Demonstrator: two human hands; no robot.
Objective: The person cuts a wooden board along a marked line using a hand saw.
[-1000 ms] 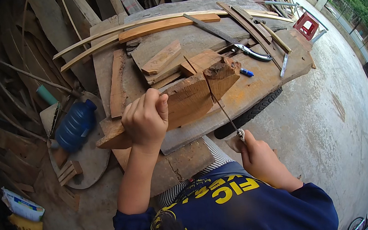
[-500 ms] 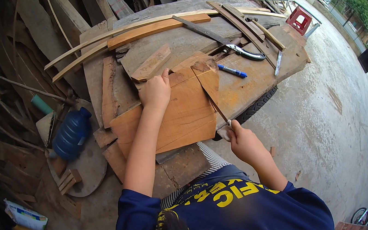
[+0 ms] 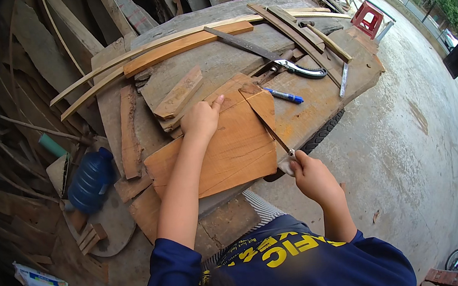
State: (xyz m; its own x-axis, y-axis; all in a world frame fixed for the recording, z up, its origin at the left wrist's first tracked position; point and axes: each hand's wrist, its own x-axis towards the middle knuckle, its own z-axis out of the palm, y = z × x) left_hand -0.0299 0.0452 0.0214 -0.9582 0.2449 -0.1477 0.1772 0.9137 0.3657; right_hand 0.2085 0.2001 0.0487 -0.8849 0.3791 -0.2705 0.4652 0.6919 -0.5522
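A flat reddish-brown wooden board [image 3: 231, 163] lies near the front of the rough workbench, its front end jutting over the edge. My left hand [image 3: 201, 122] presses down on its far left part, fingers curled over that edge, thumb stretched forward. My right hand [image 3: 314, 177] is closed around the handle of a handsaw, just off the board's right side. The narrow saw blade [image 3: 277, 135] slants across the board's right part toward the far corner. Just beyond that corner lies a blue marker pen [image 3: 285, 96]. The saw grip is mostly hidden by my fingers.
Farther back lie a folding pruning saw [image 3: 254, 50], a hammer [image 3: 328, 42], a short metal ruler [image 3: 343, 80] and long wooden strips [image 3: 184, 43]. A blue water jug [image 3: 91, 181] sits on the left. Planks lean behind; a red stool [image 3: 367, 20] stands beyond the bench.
The view has shifted slightly. The board has slid a little rightward and toward me against the bench, my left hand staying on it. My right hand has moved slightly right with the saw.
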